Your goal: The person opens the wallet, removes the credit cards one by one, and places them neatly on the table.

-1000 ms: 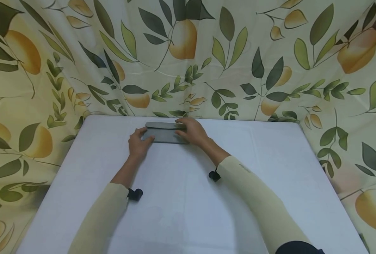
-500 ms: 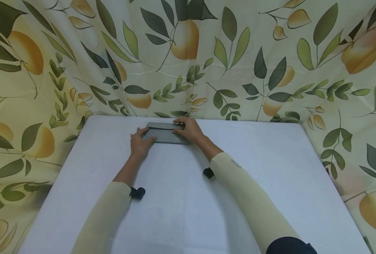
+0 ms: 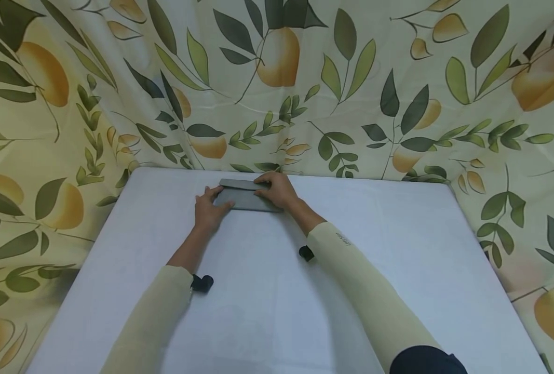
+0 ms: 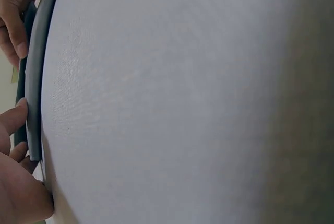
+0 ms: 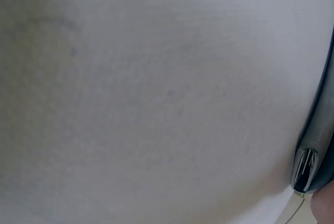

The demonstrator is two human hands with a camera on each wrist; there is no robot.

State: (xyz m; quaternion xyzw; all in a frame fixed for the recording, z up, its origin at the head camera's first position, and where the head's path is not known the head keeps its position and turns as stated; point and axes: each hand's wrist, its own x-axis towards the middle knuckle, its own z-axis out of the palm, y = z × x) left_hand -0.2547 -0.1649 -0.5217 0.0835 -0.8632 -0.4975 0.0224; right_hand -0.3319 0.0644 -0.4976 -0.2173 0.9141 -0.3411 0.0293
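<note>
A flat grey rectangular case [image 3: 245,200] with a raised flap [image 3: 241,184] along its far side lies near the table's far edge. My left hand [image 3: 208,212] holds its left end, thumb at the near edge and fingers toward the far side. At the right part my right hand [image 3: 279,192] pinches the flap between thumb and fingers. In the left wrist view the case [image 4: 37,72] appears edge-on, with both hands touching it. One hollow end of the case [image 5: 307,167] shows in the right wrist view, beside a fingertip [image 5: 324,203]; most of that hand is out of frame.
A white cloth covers the table [image 3: 267,291]. Behind and beside it hangs a curtain [image 3: 342,119] printed with fruit and leaves. A small black camera sits on each wrist, the left one [image 3: 203,283] and the right one [image 3: 307,253].
My right hand and forearm have shifted slightly left along the case. The left hand keeps its hold on the left end. The head view has also shifted a little.
</note>
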